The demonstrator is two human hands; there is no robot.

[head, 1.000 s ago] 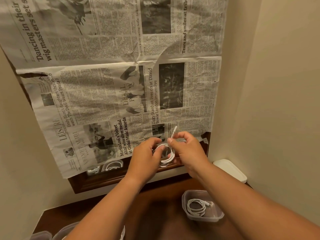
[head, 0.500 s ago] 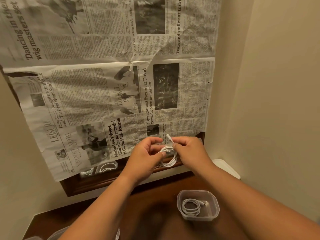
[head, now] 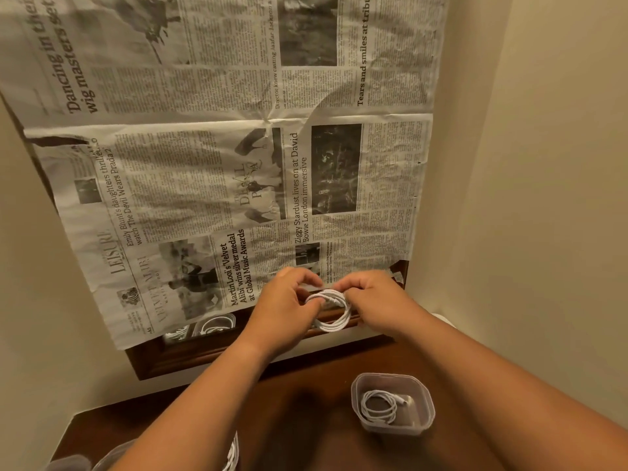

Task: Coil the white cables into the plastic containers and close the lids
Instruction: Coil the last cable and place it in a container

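Since a second ago, the plug end that stood up above your fingers has come down; it now lies folded across the top of the loop, roughly level, and your hands have drawn closer together. Your left hand [head: 289, 309] pinches the left side of the white cable [head: 336, 322] between thumb and curled fingers; your right hand [head: 375, 300] pinches the upper right side in the same way; both grip it firmly. The cable is wound into a loop of several turns that hangs below your fingertips, its flat face turned toward you, a little longer from upper left to lower right; you hold it in the air above the far edge of the table [head: 306, 396], in front of the wooden frame [head: 204, 355] under the newspaper [head: 204, 185]. Toward the table's right edge stands an open plastic container [head: 397, 430], its long axis running left to right; a second cable [head: 377, 407] lies coiled flat inside it, plug end pointing right. At the near left corner, more containers [head: 68, 464] show only in part, blurred.
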